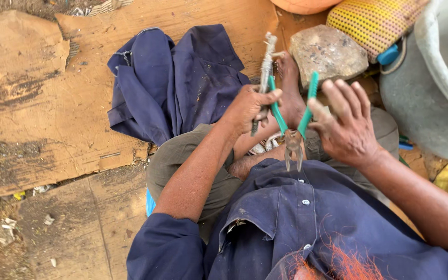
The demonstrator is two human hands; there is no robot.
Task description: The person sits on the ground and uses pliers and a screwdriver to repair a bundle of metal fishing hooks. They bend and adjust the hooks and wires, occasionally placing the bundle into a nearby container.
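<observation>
My left hand (pixel 247 107) is closed around a long grey metal piece wound with wire (pixel 266 62), held upright over my crossed legs. My right hand (pixel 346 127) has its fingers spread and grips pliers with green handles (pixel 292 129). The handles stand apart in a V and the jaws point down toward my chest. The left handle of the pliers lies against my left thumb. Below the hands are my bare foot (pixel 288 83) and my dark blue shirt (pixel 307 218).
A dark blue garment (pixel 172 78) lies on flattened cardboard (pixel 37 103) to the left. A rough stone (pixel 327 52) sits ahead of my foot. A large grey basin (pixel 431 88) and a yellow dotted cushion (pixel 374 21) stand at the upper right.
</observation>
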